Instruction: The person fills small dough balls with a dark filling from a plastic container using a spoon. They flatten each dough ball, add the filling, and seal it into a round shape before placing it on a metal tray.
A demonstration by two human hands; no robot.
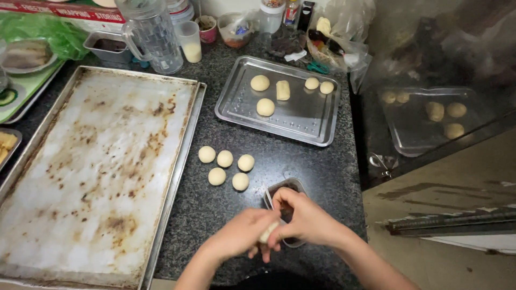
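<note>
Dough piece [268,232] sits low centre, pinched between our left hand [241,234] and right hand [307,220] fingers above a dark container [279,189].

Dark speckled counter [301,161], five dough balls [226,167], small steel tray [301,118], large stained tray [97,172]
</note>
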